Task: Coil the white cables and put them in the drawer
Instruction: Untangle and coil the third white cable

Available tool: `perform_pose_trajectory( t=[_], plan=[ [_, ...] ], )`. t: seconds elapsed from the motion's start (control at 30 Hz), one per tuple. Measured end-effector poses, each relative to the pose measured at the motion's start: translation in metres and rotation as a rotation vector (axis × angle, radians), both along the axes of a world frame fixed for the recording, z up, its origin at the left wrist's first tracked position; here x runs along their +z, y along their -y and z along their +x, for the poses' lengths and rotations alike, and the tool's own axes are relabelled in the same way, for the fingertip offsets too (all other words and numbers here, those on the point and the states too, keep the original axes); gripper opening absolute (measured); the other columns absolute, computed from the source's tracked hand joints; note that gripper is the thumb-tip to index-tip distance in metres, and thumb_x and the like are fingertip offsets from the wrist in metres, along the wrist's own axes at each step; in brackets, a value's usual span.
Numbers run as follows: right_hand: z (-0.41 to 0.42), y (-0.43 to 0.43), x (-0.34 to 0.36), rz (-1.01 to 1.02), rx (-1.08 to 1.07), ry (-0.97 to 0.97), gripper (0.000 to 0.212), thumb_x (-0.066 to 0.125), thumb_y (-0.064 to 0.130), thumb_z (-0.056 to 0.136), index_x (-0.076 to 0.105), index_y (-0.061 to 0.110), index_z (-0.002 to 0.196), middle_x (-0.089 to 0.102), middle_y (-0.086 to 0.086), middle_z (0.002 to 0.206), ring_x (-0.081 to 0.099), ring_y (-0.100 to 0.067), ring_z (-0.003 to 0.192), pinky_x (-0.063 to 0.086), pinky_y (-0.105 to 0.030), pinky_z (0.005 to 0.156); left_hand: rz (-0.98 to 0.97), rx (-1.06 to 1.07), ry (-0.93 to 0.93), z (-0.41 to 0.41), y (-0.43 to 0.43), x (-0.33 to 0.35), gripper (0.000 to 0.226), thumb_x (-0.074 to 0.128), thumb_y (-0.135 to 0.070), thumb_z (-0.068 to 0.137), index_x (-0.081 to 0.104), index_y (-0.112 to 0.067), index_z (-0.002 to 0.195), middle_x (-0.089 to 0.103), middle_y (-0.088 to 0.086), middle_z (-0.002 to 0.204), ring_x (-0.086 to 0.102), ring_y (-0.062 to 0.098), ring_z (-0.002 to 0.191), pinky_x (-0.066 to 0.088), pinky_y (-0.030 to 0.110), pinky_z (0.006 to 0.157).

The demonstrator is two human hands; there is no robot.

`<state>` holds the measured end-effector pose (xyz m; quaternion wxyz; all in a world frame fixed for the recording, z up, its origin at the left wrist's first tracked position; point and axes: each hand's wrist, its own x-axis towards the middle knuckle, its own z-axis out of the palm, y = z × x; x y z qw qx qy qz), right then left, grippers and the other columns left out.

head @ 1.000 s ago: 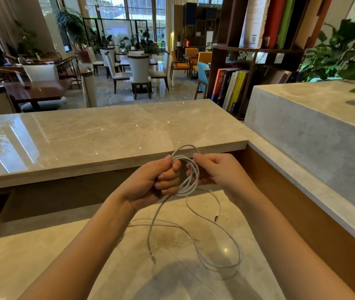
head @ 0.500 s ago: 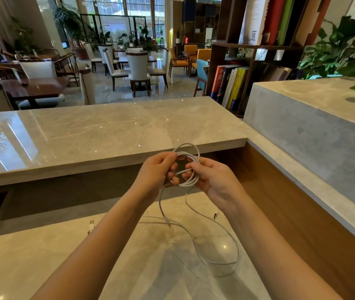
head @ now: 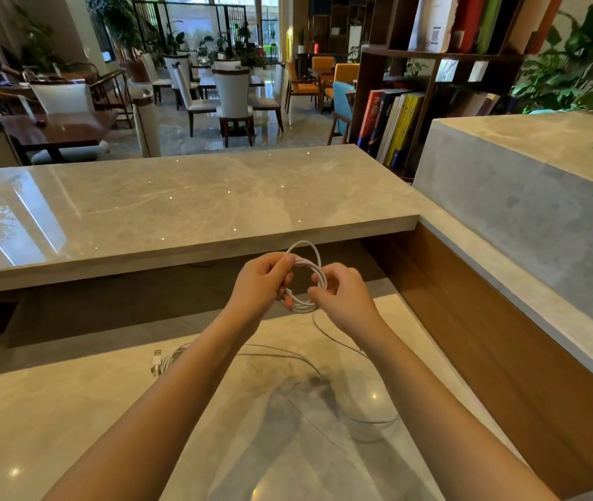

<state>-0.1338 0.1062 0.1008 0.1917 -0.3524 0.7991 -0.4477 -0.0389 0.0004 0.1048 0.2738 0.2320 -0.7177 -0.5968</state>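
A thin white cable (head: 308,263) is wound into a small coil of several loops, held above the lower marble desk. My left hand (head: 260,283) grips the coil's left side with curled fingers. My right hand (head: 343,298) pinches the coil's right side. The cable's loose tail (head: 338,343) hangs down from the coil and curves over the desk. A second white cable with a USB plug (head: 157,357) lies on the desk, partly hidden behind my left forearm. No drawer is in view.
The lower marble desk (head: 71,410) spreads below my arms. A raised marble counter (head: 179,207) runs across in front. A wood panel with a marble ledge (head: 504,320) walls the right side. A bookshelf (head: 396,124) stands behind it.
More of the tail has been wound onto the coil, so the loose length on the desk is shorter. My hands sit closer together. The second cable's USB plug has come into view on the left.
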Motion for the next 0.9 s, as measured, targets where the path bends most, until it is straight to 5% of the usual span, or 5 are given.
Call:
perform_pose_trajectory(
  t=[0.13, 0.37, 0.57, 0.77, 0.9],
  plan=[
    [0.003, -0.002, 0.008, 0.225, 0.101, -0.088, 0.008, 0.051, 0.018, 0.093, 0.053, 0.013, 0.087, 0.059, -0.003, 0.075, 0.062, -0.013, 0.061, 0.054, -0.027, 0.059, -0.164, 0.047, 0.027, 0.001, -0.001, -0.008, 0.024, 0.044, -0.023, 0.097, 0.066, -0.014, 0.099, 0.053, -0.003, 0.063, 0.051, 0.003, 0.048, 0.047, 0.016, 0.050],
    [-0.012, -0.016, 0.031, 0.359, 0.489, 0.000, 0.020, 0.040, 0.006, 0.098, 0.053, 0.008, 0.113, 0.060, -0.005, 0.075, 0.061, -0.010, 0.053, 0.054, -0.021, 0.052, -0.238, 0.006, 0.123, 0.015, 0.024, -0.012, 0.023, 0.043, -0.025, 0.097, 0.064, -0.022, 0.106, 0.057, -0.001, 0.069, 0.052, 0.001, 0.052, 0.046, 0.015, 0.051],
    [-0.029, -0.028, 0.036, 0.276, 0.458, -0.181, 0.021, 0.043, 0.019, 0.098, 0.063, 0.017, 0.104, 0.056, 0.002, 0.064, 0.050, -0.007, 0.048, 0.043, -0.015, 0.046, 0.079, -0.024, 0.054, 0.025, 0.044, -0.006, 0.029, 0.042, -0.021, 0.098, 0.058, -0.015, 0.122, 0.045, 0.000, 0.068, 0.043, 0.007, 0.054, 0.043, 0.019, 0.050],
    [-0.021, -0.019, 0.013, 0.410, 0.314, -0.473, 0.030, 0.052, 0.041, 0.092, 0.071, 0.018, 0.086, 0.064, 0.003, 0.071, 0.057, -0.010, 0.061, 0.044, -0.022, 0.057, 0.806, -0.115, -0.310, 0.015, 0.033, 0.000, 0.025, 0.039, -0.013, 0.097, 0.059, -0.004, 0.111, 0.035, -0.003, 0.058, 0.029, 0.004, 0.043, 0.028, 0.014, 0.038],
    [-0.007, -0.005, -0.004, 0.283, 0.223, -0.249, 0.017, 0.058, 0.026, 0.091, 0.069, 0.014, 0.088, 0.069, -0.002, 0.077, 0.066, -0.012, 0.069, 0.055, -0.029, 0.072, 1.063, -0.147, -0.463, 0.011, 0.014, 0.000, 0.024, 0.039, -0.015, 0.095, 0.057, -0.005, 0.108, 0.032, -0.004, 0.057, 0.028, 0.004, 0.040, 0.026, 0.014, 0.036]
  ],
)
